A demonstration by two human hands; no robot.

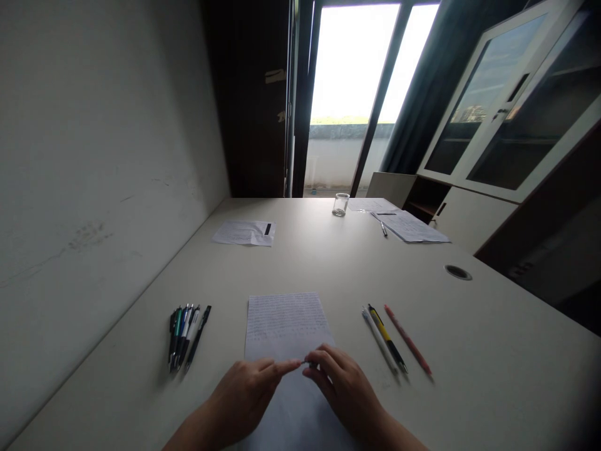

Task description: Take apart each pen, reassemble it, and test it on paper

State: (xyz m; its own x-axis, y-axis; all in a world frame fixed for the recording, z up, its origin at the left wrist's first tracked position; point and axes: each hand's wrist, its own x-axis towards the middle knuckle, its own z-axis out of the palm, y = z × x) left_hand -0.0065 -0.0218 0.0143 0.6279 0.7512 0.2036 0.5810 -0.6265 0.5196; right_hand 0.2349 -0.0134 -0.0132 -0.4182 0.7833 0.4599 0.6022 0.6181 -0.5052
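Observation:
Over the lower half of a sheet of paper [286, 319] with rows of handwriting, my two hands meet. My right hand [345, 385] is closed in a pinch on a small dark object [310, 364], perhaps part of a pen; its kind is too small to tell. My left hand [246, 391] comes in from the other side, index finger stretched to the object's tip and the other fingers curled under. Whatever those curled fingers hold, if anything, is hidden.
Several pens [183, 338] lie bunched to the left. On the right are a white pen [379, 341], a yellow and black pen [387, 338] and a red pen [407, 340]. Farther back are a loose paper [241, 233], a glass [340, 205] and a paper stack [413, 227].

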